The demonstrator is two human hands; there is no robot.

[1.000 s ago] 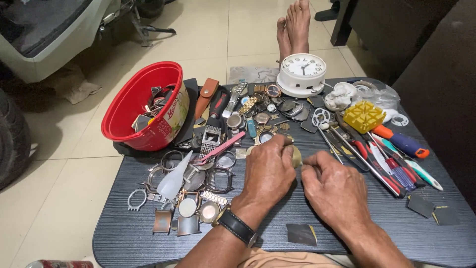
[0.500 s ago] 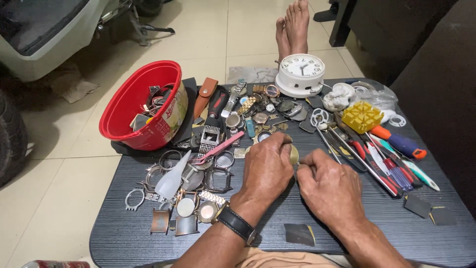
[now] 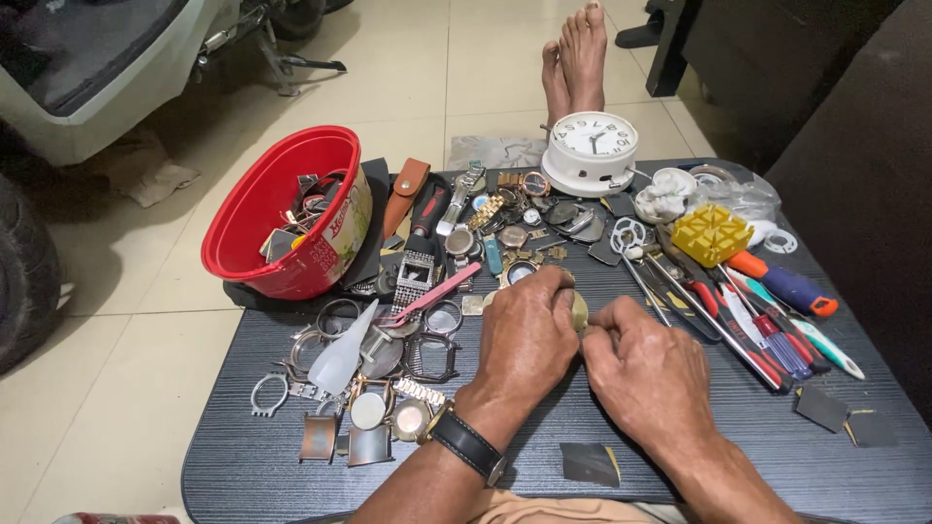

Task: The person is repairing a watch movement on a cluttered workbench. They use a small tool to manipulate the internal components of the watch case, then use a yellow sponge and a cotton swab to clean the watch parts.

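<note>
Hands meeting at table centre: left hand closed around small round brass watch case, right hand pinching at its edge. Red bowl at ten o'clock, white clock at twelve, screwdrivers at three.

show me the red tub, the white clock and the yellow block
red tub (image 3: 243, 218): head view, inner wall.
white clock (image 3: 592, 138): head view, dial face.
yellow block (image 3: 712, 234): head view, top surface.
</note>
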